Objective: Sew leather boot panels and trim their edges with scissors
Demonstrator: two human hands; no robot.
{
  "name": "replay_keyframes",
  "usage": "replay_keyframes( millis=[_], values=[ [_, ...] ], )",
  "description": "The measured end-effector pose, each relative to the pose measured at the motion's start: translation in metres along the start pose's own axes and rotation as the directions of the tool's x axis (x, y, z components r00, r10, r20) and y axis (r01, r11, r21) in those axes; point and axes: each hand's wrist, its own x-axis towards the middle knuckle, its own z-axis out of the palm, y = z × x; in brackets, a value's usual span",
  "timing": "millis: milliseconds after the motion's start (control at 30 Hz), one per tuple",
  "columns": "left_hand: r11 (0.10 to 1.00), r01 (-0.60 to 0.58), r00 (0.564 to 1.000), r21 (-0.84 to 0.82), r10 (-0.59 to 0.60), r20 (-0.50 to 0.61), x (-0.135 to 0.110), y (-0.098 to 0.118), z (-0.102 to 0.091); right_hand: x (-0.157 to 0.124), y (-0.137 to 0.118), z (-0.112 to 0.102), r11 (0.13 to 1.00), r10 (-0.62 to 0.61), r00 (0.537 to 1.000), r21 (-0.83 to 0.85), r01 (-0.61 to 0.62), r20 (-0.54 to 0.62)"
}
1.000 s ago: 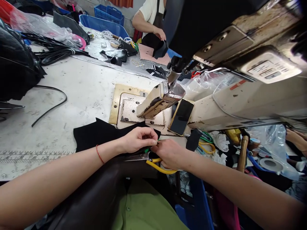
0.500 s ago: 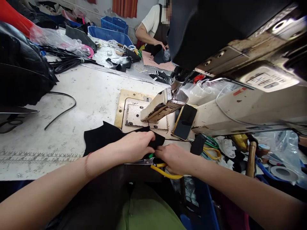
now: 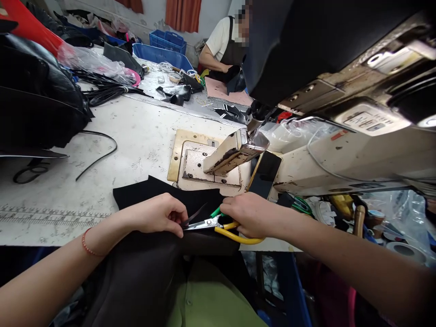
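My left hand (image 3: 166, 214) is closed in a pinch on a thin dark strip (image 3: 198, 211) that tapers to a point. My right hand (image 3: 243, 212) grips scissors with yellow handles (image 3: 235, 236). Their metal blades (image 3: 200, 224) point left, with the tips reaching the left fingertips. A small green piece (image 3: 215, 212) sticks out by the right fingertips; its kind is unclear. Beneath both hands a black cut piece of material (image 3: 139, 195) lies flat along the table's front edge, partly hidden by the left hand and forearm.
A sewing machine's raised arm bed (image 3: 225, 156) stands ahead, its head (image 3: 340, 86) overhanging from the right. A phone (image 3: 265, 170) lies beside it. Left are a black leather heap (image 3: 37, 91) and black-handled scissors (image 3: 32, 170). Opposite, a co-worker (image 3: 221, 50) handles dark material.
My left hand has moved left, away from my right hand, and the dark strip now shows in its pinch. The scissor blades are more exposed. The view has shifted slightly.
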Motion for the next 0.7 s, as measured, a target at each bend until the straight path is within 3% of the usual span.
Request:
replay_keyframes(
  millis=[233, 533, 700],
  values=[
    [0.975, -0.150, 0.988, -0.165, 0.145, -0.045, -0.006, -0.011, -0.001, 0.004, -0.005, 0.038, 0.998, 0.032, 0.982, -0.050, -0.042, -0.185],
    [0.940, -0.203, 0.978, -0.274, 0.183, -0.098, -0.005, -0.012, -0.001, 0.006, 0.013, 0.040, 0.998, -0.052, 0.958, -0.036, 0.043, -0.282],
    [0.932, -0.211, 0.977, -0.295, 0.187, -0.106, -0.005, -0.015, 0.000, 0.006, 0.007, 0.037, 0.997, -0.074, 0.952, -0.037, 0.066, -0.297]
  ],
)
